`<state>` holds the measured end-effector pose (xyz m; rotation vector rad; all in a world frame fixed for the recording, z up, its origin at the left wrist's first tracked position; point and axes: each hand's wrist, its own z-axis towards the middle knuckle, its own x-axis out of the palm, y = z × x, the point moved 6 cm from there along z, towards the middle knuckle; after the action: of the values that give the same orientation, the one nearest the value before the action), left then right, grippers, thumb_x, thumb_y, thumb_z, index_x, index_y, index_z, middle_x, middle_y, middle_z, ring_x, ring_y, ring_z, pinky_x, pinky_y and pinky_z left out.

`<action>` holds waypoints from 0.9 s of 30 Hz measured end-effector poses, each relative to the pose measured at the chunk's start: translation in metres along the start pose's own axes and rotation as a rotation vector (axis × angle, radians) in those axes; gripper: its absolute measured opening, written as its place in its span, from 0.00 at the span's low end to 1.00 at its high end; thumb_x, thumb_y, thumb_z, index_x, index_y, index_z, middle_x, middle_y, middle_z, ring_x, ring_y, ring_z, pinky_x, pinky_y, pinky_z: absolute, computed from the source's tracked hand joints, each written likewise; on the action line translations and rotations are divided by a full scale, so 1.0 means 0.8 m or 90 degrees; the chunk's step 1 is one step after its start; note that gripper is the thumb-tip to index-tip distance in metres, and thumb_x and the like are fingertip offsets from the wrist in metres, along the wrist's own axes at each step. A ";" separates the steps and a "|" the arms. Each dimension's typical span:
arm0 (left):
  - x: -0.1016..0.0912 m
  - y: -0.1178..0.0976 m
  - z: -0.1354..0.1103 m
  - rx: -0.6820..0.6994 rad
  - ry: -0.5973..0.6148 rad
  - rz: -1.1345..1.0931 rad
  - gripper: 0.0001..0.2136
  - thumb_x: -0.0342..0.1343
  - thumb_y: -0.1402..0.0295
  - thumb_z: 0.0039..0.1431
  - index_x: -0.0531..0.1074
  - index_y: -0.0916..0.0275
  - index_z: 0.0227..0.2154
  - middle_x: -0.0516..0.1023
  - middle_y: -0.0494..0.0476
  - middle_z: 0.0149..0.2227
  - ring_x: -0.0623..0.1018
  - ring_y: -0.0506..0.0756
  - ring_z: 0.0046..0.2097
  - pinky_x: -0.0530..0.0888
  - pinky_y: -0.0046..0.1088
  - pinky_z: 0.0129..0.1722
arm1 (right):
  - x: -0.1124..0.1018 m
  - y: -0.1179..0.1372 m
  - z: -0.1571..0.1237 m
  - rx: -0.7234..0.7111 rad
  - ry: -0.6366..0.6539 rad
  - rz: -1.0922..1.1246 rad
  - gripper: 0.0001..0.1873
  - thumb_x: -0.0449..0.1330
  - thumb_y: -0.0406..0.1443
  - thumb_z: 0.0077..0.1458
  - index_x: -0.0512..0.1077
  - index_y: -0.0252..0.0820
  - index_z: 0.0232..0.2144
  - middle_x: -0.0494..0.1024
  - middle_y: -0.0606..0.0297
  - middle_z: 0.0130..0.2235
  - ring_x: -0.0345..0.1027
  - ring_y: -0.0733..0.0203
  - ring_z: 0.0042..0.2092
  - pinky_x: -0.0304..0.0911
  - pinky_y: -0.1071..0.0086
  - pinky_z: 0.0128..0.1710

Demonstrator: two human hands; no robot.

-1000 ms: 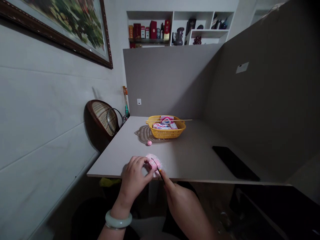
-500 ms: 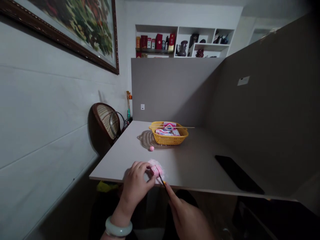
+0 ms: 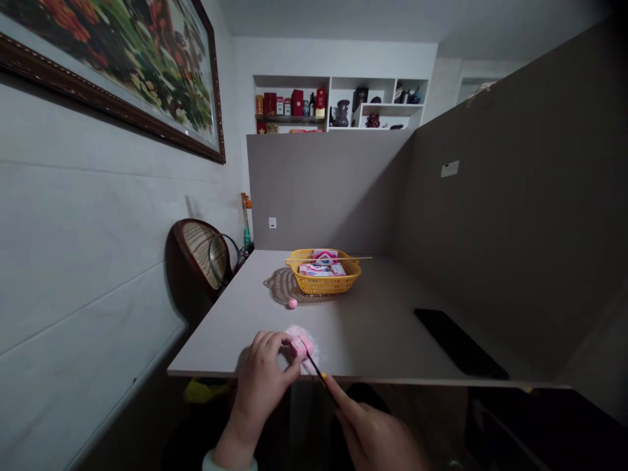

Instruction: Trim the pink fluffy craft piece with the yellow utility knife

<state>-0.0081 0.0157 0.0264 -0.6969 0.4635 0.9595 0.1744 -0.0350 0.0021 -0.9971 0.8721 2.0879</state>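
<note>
My left hand (image 3: pixel 265 379) pinches a small pink fluffy piece (image 3: pixel 304 347) at the near edge of the grey table (image 3: pixel 373 327). My right hand (image 3: pixel 367 432) is closed on a thin dark tool with a yellow band (image 3: pixel 314 366), whose tip touches the pink piece. A small pink ball (image 3: pixel 292 303) lies further back on the table. Behind it stands a yellow basket (image 3: pixel 324 281) with pink and white packets inside and a thin stick (image 3: pixel 338 259) laid across its rim.
A woven mat (image 3: pixel 280 288) lies under the basket's left side. A black flat object (image 3: pixel 458 343) rests at the table's right. Grey partitions close the back and right. A brown round chair (image 3: pixel 196 255) stands by the left wall.
The camera tilted up and my hands sit lower in view. Both hands keep their hold on the pink piece and the tool.
</note>
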 end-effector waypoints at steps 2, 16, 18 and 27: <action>0.001 -0.001 0.000 0.003 0.003 -0.003 0.04 0.60 0.69 0.55 0.71 0.58 0.34 0.77 0.54 0.35 0.77 0.57 0.40 0.73 0.34 0.39 | 0.000 0.001 0.005 0.022 0.019 -0.001 0.30 0.49 0.27 0.57 0.67 0.48 0.60 0.84 0.62 0.32 0.78 0.60 0.29 0.68 0.76 0.28; -0.003 -0.008 -0.001 0.026 -0.014 -0.010 0.06 0.58 0.64 0.59 0.72 0.57 0.39 0.78 0.54 0.39 0.75 0.57 0.43 0.72 0.35 0.42 | 0.026 0.006 0.021 0.093 0.072 0.044 0.30 0.44 0.27 0.60 0.61 0.40 0.64 0.83 0.56 0.35 0.79 0.58 0.35 0.70 0.72 0.34; -0.002 -0.008 -0.001 0.017 -0.013 -0.004 0.06 0.57 0.64 0.60 0.72 0.57 0.39 0.78 0.54 0.39 0.76 0.57 0.43 0.72 0.35 0.42 | 0.025 0.007 0.019 0.090 0.082 0.039 0.31 0.42 0.27 0.60 0.60 0.38 0.65 0.83 0.56 0.36 0.79 0.58 0.35 0.70 0.71 0.34; 0.002 -0.006 -0.001 -0.003 0.009 -0.003 0.05 0.59 0.66 0.57 0.71 0.58 0.36 0.77 0.53 0.36 0.75 0.56 0.42 0.71 0.33 0.42 | 0.016 0.000 -0.008 0.060 0.082 0.032 0.29 0.41 0.28 0.61 0.63 0.35 0.63 0.82 0.57 0.33 0.78 0.58 0.32 0.70 0.70 0.31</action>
<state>-0.0035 0.0143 0.0268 -0.7093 0.4711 0.9518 0.1701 -0.0364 -0.0115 -1.0781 1.0609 2.0220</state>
